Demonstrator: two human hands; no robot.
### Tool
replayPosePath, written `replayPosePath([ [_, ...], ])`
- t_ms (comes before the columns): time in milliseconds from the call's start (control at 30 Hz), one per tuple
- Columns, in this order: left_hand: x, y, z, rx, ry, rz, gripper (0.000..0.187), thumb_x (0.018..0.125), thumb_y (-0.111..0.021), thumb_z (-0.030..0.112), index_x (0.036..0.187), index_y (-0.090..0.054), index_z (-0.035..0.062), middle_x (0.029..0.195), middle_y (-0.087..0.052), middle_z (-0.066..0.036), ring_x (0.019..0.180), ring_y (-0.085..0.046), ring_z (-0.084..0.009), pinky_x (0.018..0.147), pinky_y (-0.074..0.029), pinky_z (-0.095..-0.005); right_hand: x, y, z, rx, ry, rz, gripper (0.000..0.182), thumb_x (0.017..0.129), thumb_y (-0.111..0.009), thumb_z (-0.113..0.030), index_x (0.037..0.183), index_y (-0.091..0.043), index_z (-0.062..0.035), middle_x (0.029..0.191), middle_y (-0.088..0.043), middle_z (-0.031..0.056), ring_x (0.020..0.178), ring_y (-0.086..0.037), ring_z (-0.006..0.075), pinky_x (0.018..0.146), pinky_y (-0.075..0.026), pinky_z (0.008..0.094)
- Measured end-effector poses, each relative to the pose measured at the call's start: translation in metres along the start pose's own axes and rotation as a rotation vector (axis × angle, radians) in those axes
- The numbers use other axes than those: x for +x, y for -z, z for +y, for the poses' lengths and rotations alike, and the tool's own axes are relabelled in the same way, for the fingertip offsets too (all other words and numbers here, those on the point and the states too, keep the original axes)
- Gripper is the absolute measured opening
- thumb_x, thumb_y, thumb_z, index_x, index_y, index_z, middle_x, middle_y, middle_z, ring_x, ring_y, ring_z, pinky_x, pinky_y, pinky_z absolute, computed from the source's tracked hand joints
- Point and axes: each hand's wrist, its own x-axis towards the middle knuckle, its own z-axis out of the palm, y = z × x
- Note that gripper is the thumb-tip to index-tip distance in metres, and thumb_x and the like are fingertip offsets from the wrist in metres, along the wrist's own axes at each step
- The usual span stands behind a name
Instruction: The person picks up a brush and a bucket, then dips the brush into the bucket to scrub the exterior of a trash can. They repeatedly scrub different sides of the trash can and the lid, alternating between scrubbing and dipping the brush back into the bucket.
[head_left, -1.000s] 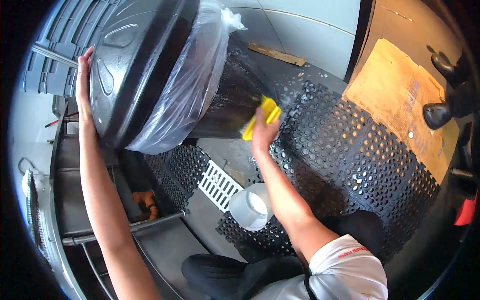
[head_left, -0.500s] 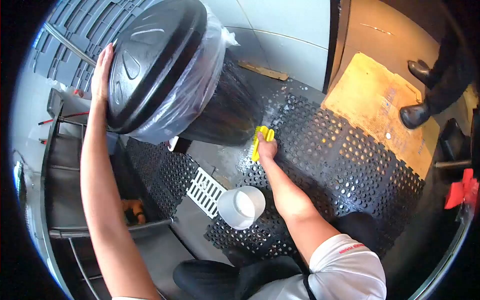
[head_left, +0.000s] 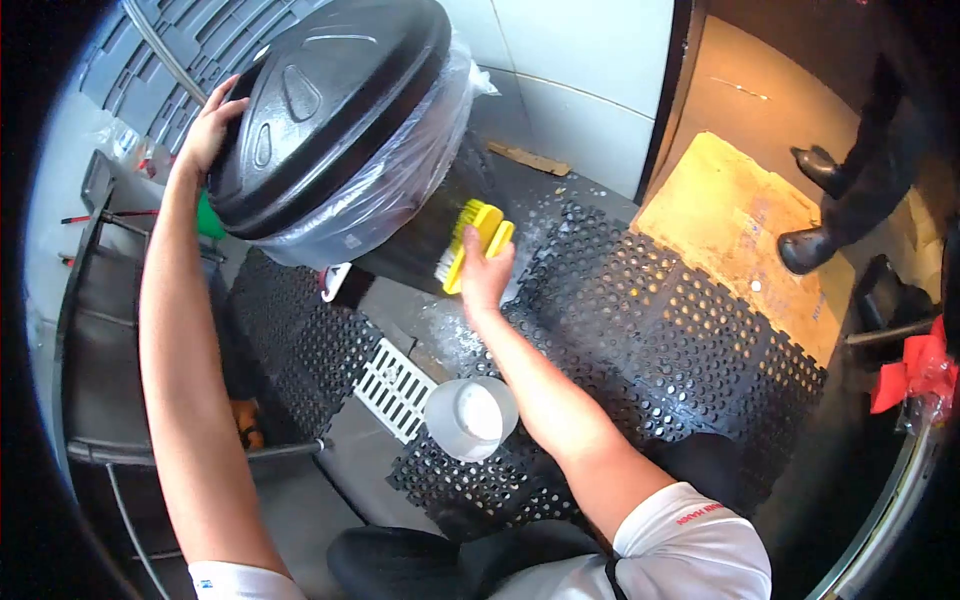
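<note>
My left hand has its fingers curled over the edge of the black lid of a tilted trash can. A clear plastic liner hangs out from under the lid and covers the upper side of the can. In my right hand is a yellow scrub brush, gripped by its handle, with its bristles turned to the lower side of the can. Below it, a translucent tub with whitish liquid stands on the perforated black mat.
White foam marks the floor beside a white drain grate. Perforated black mats cover much of the floor. A person in black shoes stands by flattened cardboard. A metal rack is at left.
My right hand and the brush have moved up and left, from the mat by the can's base to the can's side. My left fingers now curl over the lid's edge.
</note>
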Motion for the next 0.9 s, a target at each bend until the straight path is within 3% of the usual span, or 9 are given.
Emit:
replayPosePath([
  [33, -0.003, -0.002, 0.001, 0.020, 0.009, 0.033, 0.057, 0.091, -0.059, 0.020, 0.146, -0.044, 0.0145, 0.119, -0.063, -0.009, 0.096, -0.061, -0.0150, 0.086, -0.046, -0.0260, -0.002, 0.000, 0.006, 0.057, -0.013, 0.004, 0.039, 0.088, -0.074, -0.029, 0.104, -0.052, -0.0008, 0.095, -0.063, 0.0085, 0.086, -0.062, 0.0182, 0.078, -0.050, 0.0334],
  [200, -0.015, -0.003, -0.002, 0.105, 0.010, 0.075, 0.052, 0.098, -0.056, 0.023, 0.147, -0.043, 0.0134, 0.136, -0.055, -0.014, 0.122, -0.052, -0.0202, 0.103, -0.038, -0.0304, -0.038, -0.002, 0.023, 0.185, -0.056, -0.022, 0.045, 0.090, -0.072, -0.030, 0.109, -0.047, 0.0006, 0.103, -0.061, 0.0113, 0.092, -0.060, 0.0191, 0.082, -0.049, 0.0342],
  [400, -0.017, -0.003, -0.018, 0.281, -0.085, 0.171, 0.049, 0.099, -0.054, 0.022, 0.146, -0.043, 0.0123, 0.134, -0.057, -0.017, 0.122, -0.053, -0.0230, 0.103, -0.039, -0.0315, -0.018, -0.018, 0.008, 0.222, -0.120, 0.114, 0.049, 0.091, -0.071, -0.032, 0.114, -0.047, 0.0043, 0.106, -0.062, 0.0141, 0.095, -0.062, 0.0242, 0.086, -0.049, 0.0373],
  [467, -0.016, -0.003, -0.022, 0.516, -0.058, 0.256, 0.052, 0.096, -0.051, 0.028, 0.146, -0.044, 0.0145, 0.134, -0.057, -0.022, 0.123, -0.055, -0.0323, 0.105, -0.040, -0.0374, 0.005, -0.020, 0.004, 0.075, -0.077, 0.182, 0.050, 0.087, -0.073, -0.038, 0.105, -0.053, 0.0040, 0.099, -0.066, 0.0177, 0.090, -0.065, 0.0295, 0.084, -0.050, 0.0405],
  [567, -0.022, -0.023, 0.003, 0.806, 0.076, 0.379, 0.058, 0.088, -0.046, 0.026, 0.145, -0.044, 0.0169, 0.132, -0.056, -0.023, 0.123, -0.053, -0.0406, 0.106, -0.040, -0.0439, 0.041, -0.010, 0.002, -0.072, -0.017, 0.202, 0.047, 0.085, -0.075, -0.039, 0.100, -0.060, 0.0027, 0.093, -0.068, 0.0149, 0.085, -0.066, 0.0242, 0.079, -0.050, 0.0384],
  [600, -0.030, -0.032, 0.017, 0.794, 0.129, 0.392, 0.061, 0.085, -0.046, 0.021, 0.145, -0.044, 0.0156, 0.133, -0.056, -0.023, 0.124, -0.053, -0.0390, 0.106, -0.040, -0.0426, 0.060, -0.001, 0.002, -0.165, -0.081, 0.149, 0.042, 0.086, -0.074, -0.034, 0.101, -0.061, 0.0029, 0.093, -0.069, 0.0124, 0.082, -0.065, 0.0224, 0.076, -0.050, 0.0379],
  [633, -0.036, -0.037, 0.024, 0.767, 0.122, 0.409, 0.061, 0.084, -0.046, 0.021, 0.145, -0.044, 0.0139, 0.134, -0.056, -0.023, 0.125, -0.053, -0.0388, 0.107, -0.040, -0.0422, 0.086, 0.007, 0.019, 0.065, -0.086, 0.014, 0.036, 0.088, -0.073, -0.028, 0.102, -0.062, 0.0023, 0.092, -0.069, 0.0093, 0.080, -0.065, 0.0194, 0.074, -0.051, 0.0364],
  [700, -0.044, -0.045, 0.029, 0.686, 0.140, 0.419, 0.063, 0.083, -0.047, 0.022, 0.144, -0.044, 0.0092, 0.135, -0.054, -0.024, 0.127, -0.052, -0.0381, 0.108, -0.039, -0.0409, 0.104, 0.023, 0.007, -0.023, 0.038, 0.007, 0.031, 0.090, -0.072, -0.025, 0.104, -0.064, 0.0009, 0.093, -0.069, 0.0065, 0.080, -0.064, 0.0175, 0.074, -0.051, 0.0343],
  [900, -0.081, -0.034, 0.037, 0.329, -0.102, 0.487, 0.069, 0.085, -0.062, 0.050, 0.133, -0.056, 0.0007, 0.129, -0.061, -0.021, 0.121, -0.057, -0.0296, 0.104, -0.040, -0.0341, 0.073, 0.072, 0.005, 0.442, -0.092, -0.116, 0.036, 0.097, -0.062, -0.023, 0.122, -0.054, 0.0001, 0.109, -0.063, 0.0079, 0.096, -0.063, 0.0198, 0.085, -0.052, 0.0369],
])
